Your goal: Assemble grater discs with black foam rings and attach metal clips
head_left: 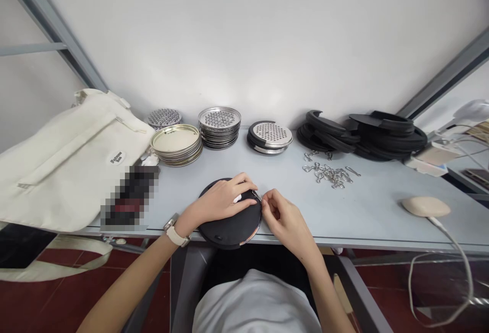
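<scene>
A round black disc lies at the table's front edge, with a strip of shiny metal rim showing along its lower right. My left hand rests over its top and holds it, fingers and thumb reaching the right rim. Something small and white is at one finger. At that rim sits a thin metal wire clip, partly hidden by fingers. My right hand is closed in a pinch at the clip's lower end, beside the disc. The exact contact of the fingertips is too small to tell.
Behind stand gold-toned lids, metal grater discs, a black-rimmed perforated disc and black plastic parts. Loose wire clips lie at right, near a cream corded device. A white bag covers the left end.
</scene>
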Demonstrator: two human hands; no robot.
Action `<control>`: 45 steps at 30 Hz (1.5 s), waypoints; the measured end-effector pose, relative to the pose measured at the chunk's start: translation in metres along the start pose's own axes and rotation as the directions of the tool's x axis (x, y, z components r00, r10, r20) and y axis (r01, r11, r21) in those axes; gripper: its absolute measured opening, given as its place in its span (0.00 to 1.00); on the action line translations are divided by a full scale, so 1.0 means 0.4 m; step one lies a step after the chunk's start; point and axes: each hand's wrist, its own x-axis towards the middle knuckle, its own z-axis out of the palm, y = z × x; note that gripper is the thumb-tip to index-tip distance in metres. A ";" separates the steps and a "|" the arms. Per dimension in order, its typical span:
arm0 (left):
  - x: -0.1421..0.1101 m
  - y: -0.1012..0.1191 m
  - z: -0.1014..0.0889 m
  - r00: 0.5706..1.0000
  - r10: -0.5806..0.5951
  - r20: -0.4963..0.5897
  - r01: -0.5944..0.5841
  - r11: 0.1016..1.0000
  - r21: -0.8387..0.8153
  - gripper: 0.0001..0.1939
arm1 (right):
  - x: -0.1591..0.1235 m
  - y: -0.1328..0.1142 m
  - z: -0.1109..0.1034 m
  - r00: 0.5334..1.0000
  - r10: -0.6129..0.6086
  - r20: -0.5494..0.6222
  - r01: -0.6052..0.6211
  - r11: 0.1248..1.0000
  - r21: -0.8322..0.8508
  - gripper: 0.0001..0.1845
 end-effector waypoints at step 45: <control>-0.001 0.005 -0.003 1.000 -0.026 -0.015 0.026 0.999 -0.023 0.11 | 0.006 -0.003 -0.001 0.999 -0.031 -0.020 0.030 0.998 -0.054 0.07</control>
